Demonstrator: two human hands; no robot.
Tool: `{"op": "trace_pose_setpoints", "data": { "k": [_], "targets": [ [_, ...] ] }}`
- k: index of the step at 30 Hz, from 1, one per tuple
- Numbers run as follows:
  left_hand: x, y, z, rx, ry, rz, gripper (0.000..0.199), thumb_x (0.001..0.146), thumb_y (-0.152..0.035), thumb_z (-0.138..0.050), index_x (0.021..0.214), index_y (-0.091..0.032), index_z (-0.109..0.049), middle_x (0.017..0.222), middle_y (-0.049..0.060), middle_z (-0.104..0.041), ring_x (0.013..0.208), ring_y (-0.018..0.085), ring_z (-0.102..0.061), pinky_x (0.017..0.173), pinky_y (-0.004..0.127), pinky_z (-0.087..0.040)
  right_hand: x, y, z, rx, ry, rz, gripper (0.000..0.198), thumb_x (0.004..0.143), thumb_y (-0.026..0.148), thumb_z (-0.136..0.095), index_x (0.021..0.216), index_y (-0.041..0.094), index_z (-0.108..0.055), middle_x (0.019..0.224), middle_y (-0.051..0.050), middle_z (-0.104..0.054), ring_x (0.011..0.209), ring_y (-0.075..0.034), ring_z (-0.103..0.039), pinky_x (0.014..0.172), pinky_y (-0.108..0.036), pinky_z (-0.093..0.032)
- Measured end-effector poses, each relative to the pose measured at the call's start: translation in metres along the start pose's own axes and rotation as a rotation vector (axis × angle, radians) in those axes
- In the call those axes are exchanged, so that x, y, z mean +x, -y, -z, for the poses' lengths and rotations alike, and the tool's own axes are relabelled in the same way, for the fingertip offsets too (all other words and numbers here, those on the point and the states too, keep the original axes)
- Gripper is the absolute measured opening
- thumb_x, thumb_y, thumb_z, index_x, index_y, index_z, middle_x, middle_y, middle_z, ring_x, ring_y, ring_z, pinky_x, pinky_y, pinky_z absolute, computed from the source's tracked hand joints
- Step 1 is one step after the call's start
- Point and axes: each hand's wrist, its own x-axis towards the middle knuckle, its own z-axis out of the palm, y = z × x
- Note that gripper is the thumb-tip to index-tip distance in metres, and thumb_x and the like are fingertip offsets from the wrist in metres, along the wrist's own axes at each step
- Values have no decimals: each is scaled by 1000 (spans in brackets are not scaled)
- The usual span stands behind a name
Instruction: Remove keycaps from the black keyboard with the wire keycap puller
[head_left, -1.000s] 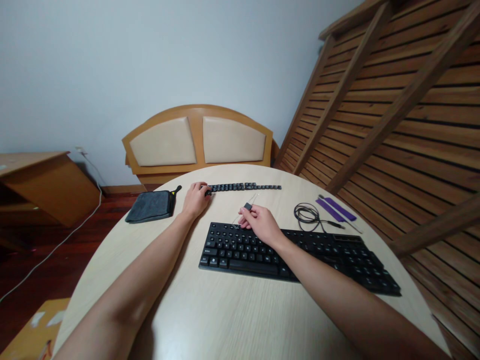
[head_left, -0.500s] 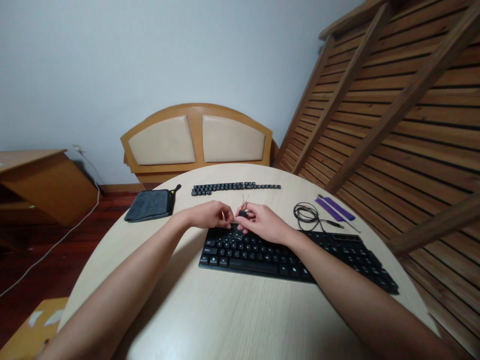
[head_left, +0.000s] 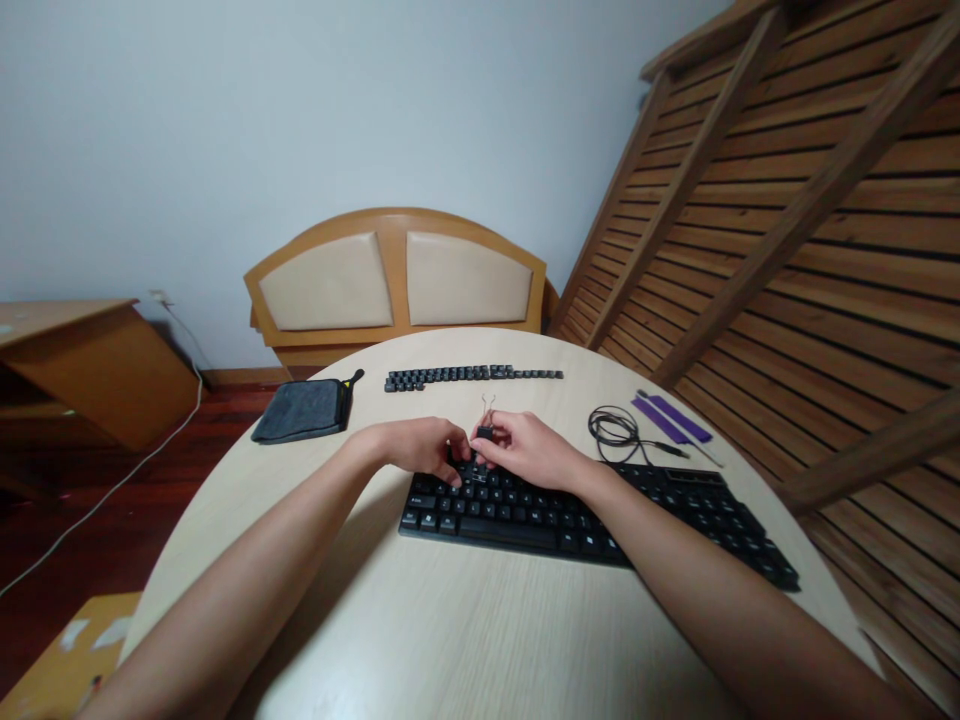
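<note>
A black keyboard lies across the table, with gaps showing among its keys near the upper left. My right hand is closed around a wire keycap puller; its black body is between thumb and fingers and two thin wires point up. Just to its left, my left hand reaches over the keyboard's upper left corner. The left thumb and index finger are apart, with the thumb down at the keys, and no object shows between them. The fingertips partly cover the keys there.
Loose black keycaps stand in rows at the back of the round table. A folded grey cloth lies at left. On the right are a coiled black cable and purple strips. Wooden slats rise beyond.
My left hand has shifted down and nearer onto the keys, and its thumb and fingers have spread. The right hand stays nearly in place with the keycap puller.
</note>
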Motion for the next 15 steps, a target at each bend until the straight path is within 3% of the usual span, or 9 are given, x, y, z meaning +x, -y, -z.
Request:
{"op": "trace_pose_setpoints", "data": {
  "k": [15],
  "targets": [
    [1, -2, -2, 50, -6, 13, 39, 71, -31, -73, 103, -12, -65, 90, 7, -69, 78, 19, -62, 69, 26, -45, 1, -2, 0, -47, -48, 24, 16, 89, 32, -56, 91, 17, -61, 81, -4, -71, 73, -16, -67, 67, -27, -50]
  ]
}}
